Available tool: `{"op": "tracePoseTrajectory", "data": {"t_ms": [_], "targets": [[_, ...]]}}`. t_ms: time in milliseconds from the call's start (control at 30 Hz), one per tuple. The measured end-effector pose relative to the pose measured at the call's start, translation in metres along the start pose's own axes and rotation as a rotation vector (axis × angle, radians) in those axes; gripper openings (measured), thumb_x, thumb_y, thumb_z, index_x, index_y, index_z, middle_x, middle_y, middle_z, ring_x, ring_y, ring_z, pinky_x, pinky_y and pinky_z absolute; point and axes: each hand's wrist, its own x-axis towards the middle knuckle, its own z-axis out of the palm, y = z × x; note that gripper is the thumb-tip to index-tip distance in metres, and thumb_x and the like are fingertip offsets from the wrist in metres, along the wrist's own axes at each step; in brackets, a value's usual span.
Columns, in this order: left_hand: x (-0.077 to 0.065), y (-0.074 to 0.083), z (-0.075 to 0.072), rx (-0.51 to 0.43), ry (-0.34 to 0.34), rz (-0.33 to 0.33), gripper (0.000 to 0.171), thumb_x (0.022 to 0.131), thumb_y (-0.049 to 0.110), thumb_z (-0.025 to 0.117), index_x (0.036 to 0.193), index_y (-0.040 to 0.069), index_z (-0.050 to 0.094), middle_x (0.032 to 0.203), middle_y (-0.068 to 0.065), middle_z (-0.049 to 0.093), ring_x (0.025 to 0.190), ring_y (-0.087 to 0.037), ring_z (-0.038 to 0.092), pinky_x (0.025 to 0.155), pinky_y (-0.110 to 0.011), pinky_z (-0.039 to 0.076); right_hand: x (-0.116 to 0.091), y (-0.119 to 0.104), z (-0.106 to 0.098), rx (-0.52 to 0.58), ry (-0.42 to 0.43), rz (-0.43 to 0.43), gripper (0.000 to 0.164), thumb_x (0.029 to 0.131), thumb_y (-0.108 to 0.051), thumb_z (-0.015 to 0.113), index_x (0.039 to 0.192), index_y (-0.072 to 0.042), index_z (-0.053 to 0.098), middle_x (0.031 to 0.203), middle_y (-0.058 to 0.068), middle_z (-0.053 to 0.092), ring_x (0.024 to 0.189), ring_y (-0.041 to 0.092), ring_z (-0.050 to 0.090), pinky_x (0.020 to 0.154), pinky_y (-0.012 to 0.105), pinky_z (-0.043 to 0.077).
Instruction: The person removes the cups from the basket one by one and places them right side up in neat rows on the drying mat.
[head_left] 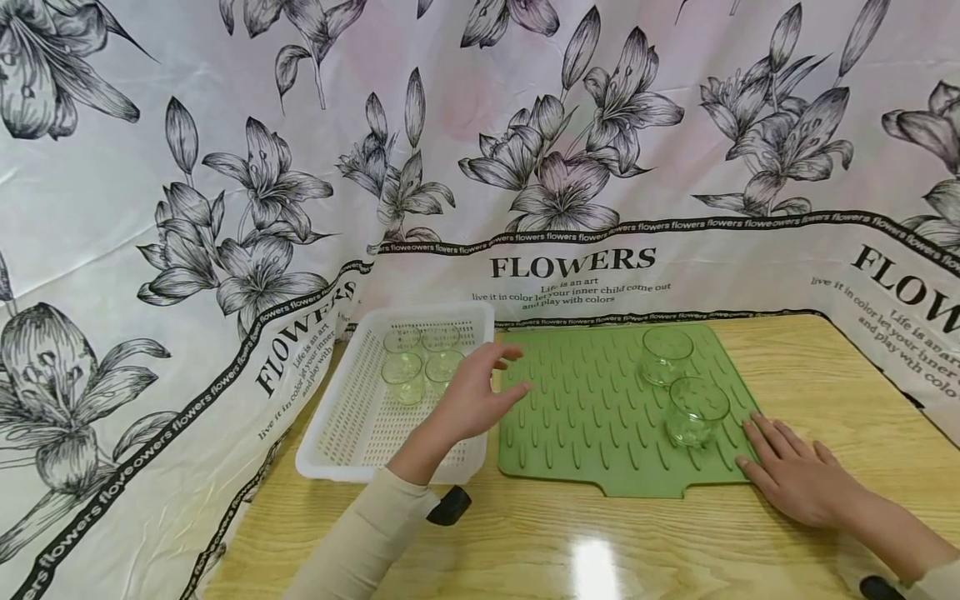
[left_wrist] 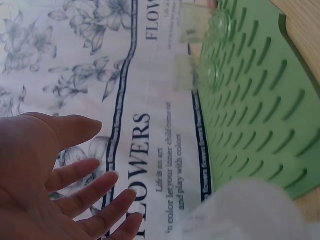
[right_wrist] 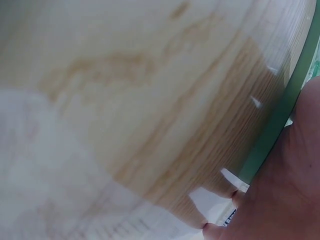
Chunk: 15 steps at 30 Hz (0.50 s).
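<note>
Now left hand (head_left: 480, 396) near basket (head_left: 337, 472), right hand (head_left: 802, 485) beside mat (head_left: 585, 404) — all fingers (left_wrist: 110, 210) relaxed, released

Green mat (head_left: 577, 400), black-flowered white cloth (head_left: 480, 183)

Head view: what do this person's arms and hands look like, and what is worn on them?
Both hands are bare, with no gloves or rings to be seen: left hand, right hand. The left sleeve is plain cream; only a corner of the similar right sleeve shows. A small black piece sits by the left cuff.
</note>
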Motion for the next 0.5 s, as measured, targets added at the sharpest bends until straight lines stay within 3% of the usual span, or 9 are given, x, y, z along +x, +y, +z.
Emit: {"op": "tracePoseTrajectory", "data": {"t_ms": [267,500], "targets": [[-0.005,-0.028,-0.022,-0.026,0.074,-0.054,0.042,0.098,0.019,0.069,0.136,0.003,0.058,0.134,-0.016,0.062,0.123,-0.036,0.060,0.105,-0.053,0.049,-0.001,0.001,0.000,0.006,-0.006,0.000,0.071,0.112,-0.042,0.034,0.158,0.010,0.019,0.164,0.033,0.014,0.146,0.059,0.015,0.103,0.085,0.014],[-0.006,-0.046,-0.053,-0.045,0.161,-0.172,0.046,0.097,0.022,0.071,0.138,0.005,0.058,0.137,-0.018,0.060,0.128,-0.041,0.056,0.104,-0.055,0.049,0.000,0.001,0.000,0.008,-0.011,-0.001,0.071,0.112,-0.042,0.034,0.158,0.010,0.019,0.164,0.034,0.014,0.145,0.059,0.015,0.103,0.084,0.014]]}}
